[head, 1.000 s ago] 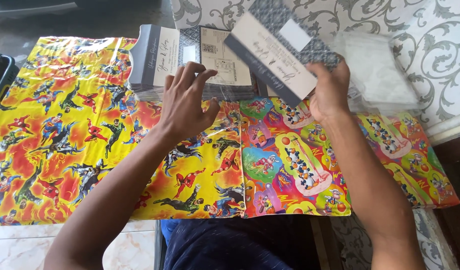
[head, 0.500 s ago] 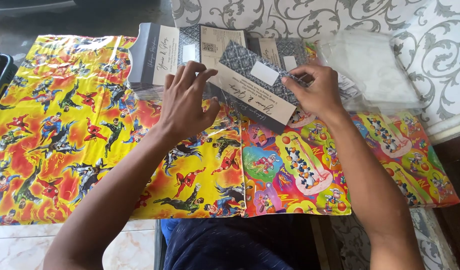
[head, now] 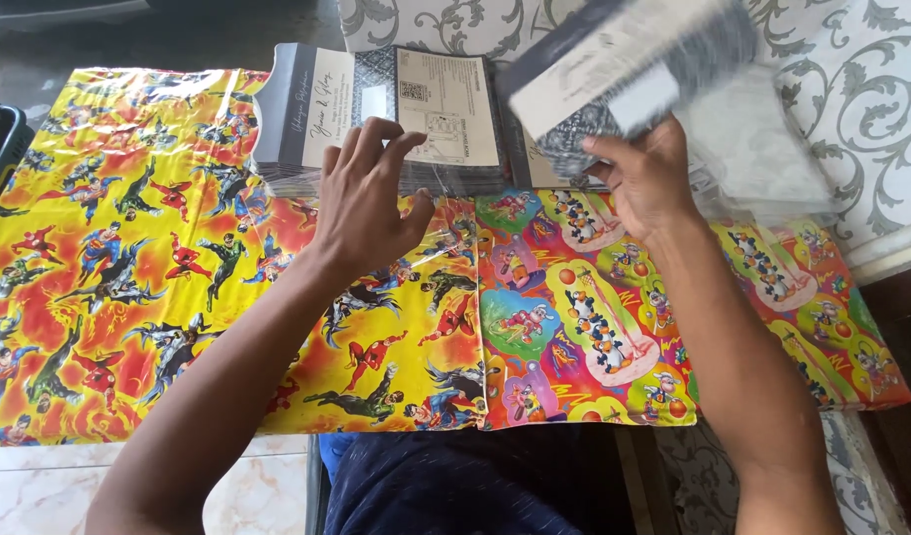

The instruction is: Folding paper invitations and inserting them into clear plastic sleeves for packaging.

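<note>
The right hand (head: 645,183) has its fingers closed on a grey-and-white printed card (head: 624,69), lifted and blurred above the surface, up and away from the other hand. The left hand (head: 368,203) lies flat with its fingers spread and open, holding nothing, their tips resting on a stack of matching cards in clear wrap (head: 386,109). Under that hand's palm spreads a yellow superhero wrapping sheet (head: 128,258), and below the right wrist, touching its edge, a cartoon-patterned sheet (head: 594,327); clear plastic sleeves (head: 752,149) lie just beyond the right-hand fingers.

Card stack (head: 376,114) ahead — bare wrapping paper (head: 128,258) leftward
</note>
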